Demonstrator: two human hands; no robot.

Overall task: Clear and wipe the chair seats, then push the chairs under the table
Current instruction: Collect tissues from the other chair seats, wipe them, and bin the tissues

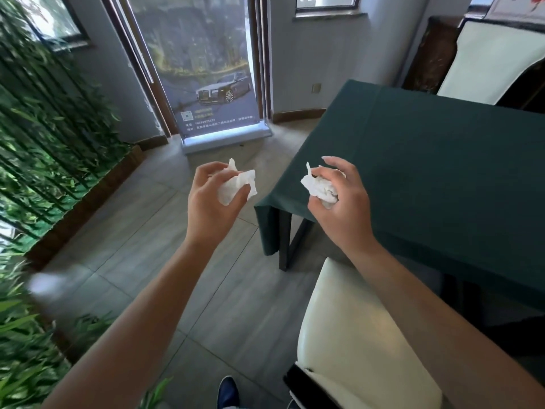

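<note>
Both hands were raised over the floor, each closed on paper: the left hand (211,199) gripped a crumpled tissue (237,187) and the right hand (342,199) gripped a second wad (320,185), at 3 o'clock from the first and apart from it. The cream chair seat (356,343) lay at 5 o'clock below the right forearm, just beside the green-clothed worktop (442,160). A car banner (206,72) stood at 12 o'clock.

A cream-seated chair (348,335) stands partly tucked beside the green-clothed table (442,172); another chair (489,63) stands behind it.
</note>
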